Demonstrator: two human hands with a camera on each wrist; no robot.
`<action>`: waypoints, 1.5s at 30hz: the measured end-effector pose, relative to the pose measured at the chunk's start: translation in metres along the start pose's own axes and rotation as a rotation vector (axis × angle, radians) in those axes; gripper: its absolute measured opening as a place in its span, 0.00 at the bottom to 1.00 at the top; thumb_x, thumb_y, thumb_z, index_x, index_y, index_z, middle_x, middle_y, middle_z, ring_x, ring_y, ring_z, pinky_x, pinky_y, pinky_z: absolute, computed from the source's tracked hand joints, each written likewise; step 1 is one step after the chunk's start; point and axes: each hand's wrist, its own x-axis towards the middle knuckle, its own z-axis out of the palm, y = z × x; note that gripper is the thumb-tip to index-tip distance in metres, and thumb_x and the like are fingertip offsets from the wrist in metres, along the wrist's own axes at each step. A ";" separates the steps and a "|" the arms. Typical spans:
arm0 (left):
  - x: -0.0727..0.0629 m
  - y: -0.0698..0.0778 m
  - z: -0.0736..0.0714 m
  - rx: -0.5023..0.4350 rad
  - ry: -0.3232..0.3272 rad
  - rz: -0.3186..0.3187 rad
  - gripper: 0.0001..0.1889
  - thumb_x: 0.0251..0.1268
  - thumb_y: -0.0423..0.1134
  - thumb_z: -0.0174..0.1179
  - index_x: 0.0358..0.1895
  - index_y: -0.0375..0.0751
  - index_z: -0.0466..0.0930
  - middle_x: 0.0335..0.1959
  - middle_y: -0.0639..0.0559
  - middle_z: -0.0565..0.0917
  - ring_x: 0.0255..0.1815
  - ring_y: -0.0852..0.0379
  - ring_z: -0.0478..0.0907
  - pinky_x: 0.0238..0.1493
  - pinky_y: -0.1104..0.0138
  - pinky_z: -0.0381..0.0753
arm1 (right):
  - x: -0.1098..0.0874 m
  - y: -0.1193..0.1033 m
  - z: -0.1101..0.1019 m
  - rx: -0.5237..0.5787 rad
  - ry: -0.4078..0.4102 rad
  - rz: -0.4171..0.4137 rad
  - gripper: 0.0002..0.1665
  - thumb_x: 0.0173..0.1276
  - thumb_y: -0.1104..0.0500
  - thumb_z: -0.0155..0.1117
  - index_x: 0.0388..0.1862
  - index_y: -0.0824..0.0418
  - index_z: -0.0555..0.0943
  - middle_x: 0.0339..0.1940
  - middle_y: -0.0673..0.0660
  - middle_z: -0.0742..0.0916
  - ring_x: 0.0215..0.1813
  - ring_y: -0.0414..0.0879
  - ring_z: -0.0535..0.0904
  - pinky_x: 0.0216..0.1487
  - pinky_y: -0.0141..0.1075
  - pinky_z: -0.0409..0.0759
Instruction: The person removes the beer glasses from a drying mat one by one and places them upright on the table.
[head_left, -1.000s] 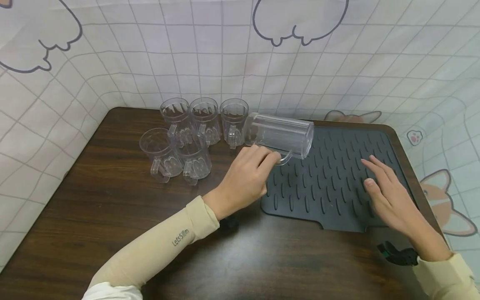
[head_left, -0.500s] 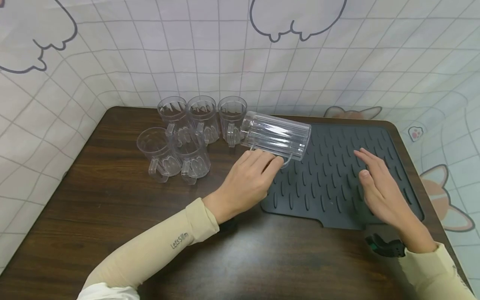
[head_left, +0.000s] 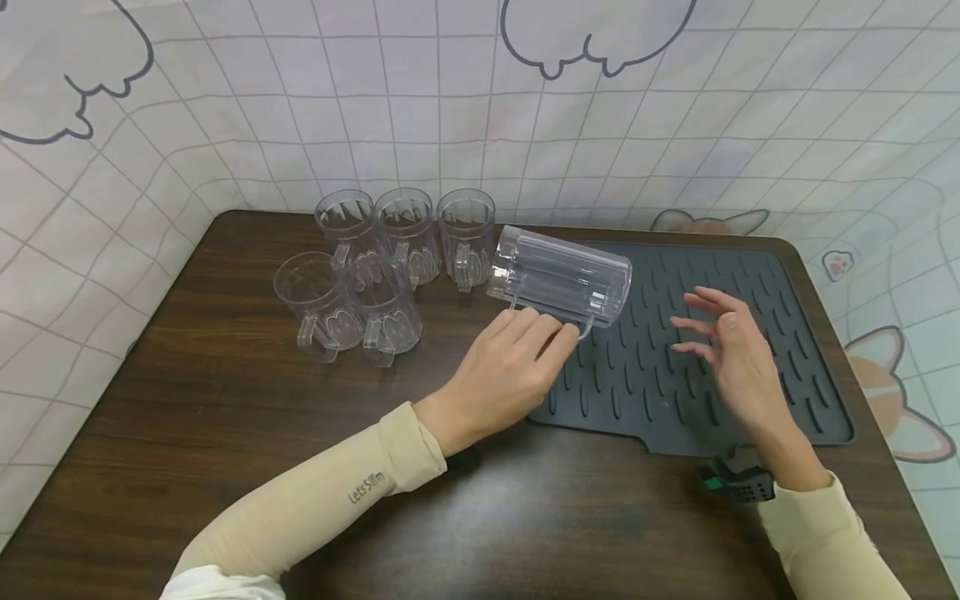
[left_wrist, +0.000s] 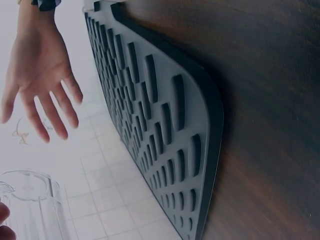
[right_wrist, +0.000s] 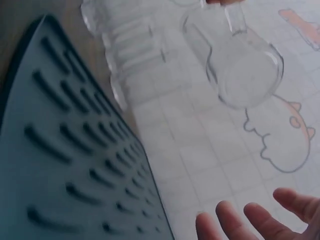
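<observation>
A clear ribbed mug [head_left: 562, 275] lies sideways in the air, its handle gripped by my left hand [head_left: 510, 371]. One end tilts down to the right, over the left part of a dark ridged mat [head_left: 652, 367]. In the left wrist view the mug [left_wrist: 32, 210] shows at the lower left corner with two fingertips beside it. My right hand [head_left: 738, 358] hovers above the mat with fingers spread and nothing in them, to the right of the mug. The right wrist view shows its fingertips apart from the mug [right_wrist: 245, 70].
Several clear mugs stand upright in two rows at the left; the front ones [head_left: 382, 308] have handles toward me, and one back mug [head_left: 467, 237] is near the held mug's left end. A patterned cloth [head_left: 465, 100] hangs behind the dark wooden table [head_left: 225, 417].
The right hand has moved left over the mat, toward the mug, and its fingers have spread. My left hand still holds the mug by its handle and has shifted slightly right.
</observation>
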 end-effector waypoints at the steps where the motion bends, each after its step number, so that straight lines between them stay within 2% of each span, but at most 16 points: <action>1: 0.000 0.001 0.000 -0.001 0.001 0.001 0.08 0.76 0.29 0.52 0.45 0.41 0.81 0.35 0.53 0.83 0.34 0.55 0.77 0.35 0.68 0.73 | 0.001 -0.001 0.003 0.039 -0.002 0.016 0.26 0.89 0.53 0.33 0.79 0.57 0.62 0.68 0.41 0.73 0.61 0.28 0.79 0.52 0.17 0.81; 5: 0.000 0.005 0.000 0.009 0.007 0.003 0.08 0.76 0.30 0.53 0.45 0.41 0.82 0.35 0.53 0.83 0.33 0.56 0.76 0.35 0.68 0.72 | 0.005 -0.004 0.013 0.248 -0.009 0.060 0.24 0.88 0.52 0.37 0.76 0.56 0.65 0.67 0.49 0.75 0.60 0.35 0.81 0.51 0.22 0.85; 8: 0.000 0.007 0.001 0.023 0.004 0.004 0.07 0.77 0.31 0.53 0.45 0.42 0.82 0.34 0.53 0.83 0.33 0.56 0.76 0.35 0.69 0.72 | 0.008 -0.008 0.021 0.326 -0.024 0.089 0.22 0.88 0.53 0.40 0.74 0.54 0.66 0.67 0.50 0.75 0.60 0.37 0.81 0.51 0.24 0.86; 14: -0.003 0.012 0.000 0.033 -0.019 0.017 0.08 0.78 0.34 0.53 0.47 0.42 0.83 0.36 0.54 0.84 0.34 0.57 0.78 0.37 0.69 0.75 | 0.009 -0.014 0.035 0.339 -0.099 0.135 0.24 0.87 0.49 0.43 0.76 0.51 0.63 0.70 0.49 0.69 0.61 0.39 0.78 0.52 0.25 0.85; 18: -0.004 0.014 0.000 0.031 -0.028 0.020 0.08 0.78 0.34 0.53 0.48 0.41 0.83 0.37 0.54 0.84 0.35 0.57 0.79 0.37 0.69 0.76 | 0.011 -0.014 0.044 0.363 -0.136 0.134 0.27 0.87 0.47 0.43 0.78 0.52 0.61 0.71 0.49 0.67 0.61 0.40 0.77 0.53 0.27 0.86; 28: -0.009 0.018 0.003 0.053 -0.025 0.028 0.08 0.77 0.34 0.53 0.46 0.41 0.83 0.35 0.54 0.83 0.34 0.57 0.78 0.37 0.69 0.76 | 0.015 -0.016 0.058 0.407 -0.135 0.138 0.23 0.87 0.50 0.41 0.76 0.51 0.61 0.67 0.50 0.70 0.56 0.41 0.79 0.52 0.28 0.85; 31: -0.010 0.019 0.004 0.059 -0.029 0.032 0.08 0.77 0.34 0.53 0.46 0.41 0.83 0.35 0.54 0.83 0.33 0.58 0.78 0.36 0.70 0.75 | 0.017 -0.016 0.060 0.418 -0.126 0.142 0.23 0.87 0.49 0.41 0.76 0.51 0.62 0.68 0.50 0.70 0.58 0.42 0.79 0.51 0.28 0.85; 38: -0.010 0.021 0.005 0.064 -0.025 0.040 0.08 0.77 0.34 0.54 0.45 0.41 0.83 0.34 0.55 0.83 0.32 0.58 0.78 0.34 0.70 0.74 | 0.021 -0.019 0.063 0.447 -0.130 0.165 0.28 0.86 0.47 0.44 0.79 0.53 0.59 0.71 0.50 0.71 0.71 0.40 0.73 0.56 0.26 0.83; 45: -0.013 0.028 0.007 0.067 -0.009 0.049 0.07 0.76 0.35 0.55 0.45 0.42 0.84 0.34 0.55 0.84 0.32 0.59 0.78 0.35 0.70 0.74 | 0.019 -0.021 0.062 0.452 -0.101 0.202 0.30 0.86 0.49 0.46 0.79 0.58 0.58 0.69 0.48 0.70 0.68 0.38 0.75 0.57 0.24 0.83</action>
